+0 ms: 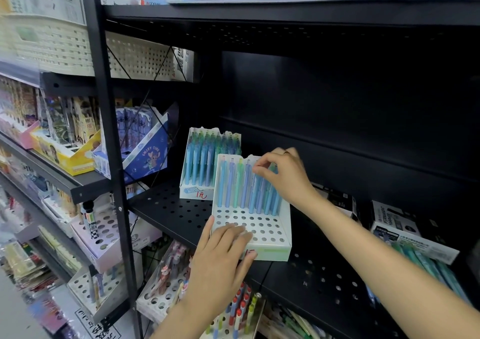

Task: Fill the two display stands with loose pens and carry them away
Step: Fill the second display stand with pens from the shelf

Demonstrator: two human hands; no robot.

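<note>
Pinching the top of one blue pen [260, 182], the right hand [281, 175] closes thumb and fingertips narrowly around the cap end, at the upper right of the front display stand [270, 231]. Directly below that grip, the pen's barrel runs down into the perforated white base of the stand. To the left of the grip, a row of blue and green pens [233, 185] stands upright in the rear holes against the stand's back wall. Below and toward the person from the grip, several rows of holes hold nothing.

The left hand [223, 258] rests on the stand's front left corner, fingers laid nearly straight across the perforated surface, thumb along the left wall. The stand sits on the black perforated shelf [176, 214], near its front edge.

Behind and left of the right-hand grip, the second display stand [200, 192] stands on the same shelf, packed with blue pens. Right of the right forearm, loose teal pens [428, 268] lie on the shelf beside marker boxes [394, 221].
</note>
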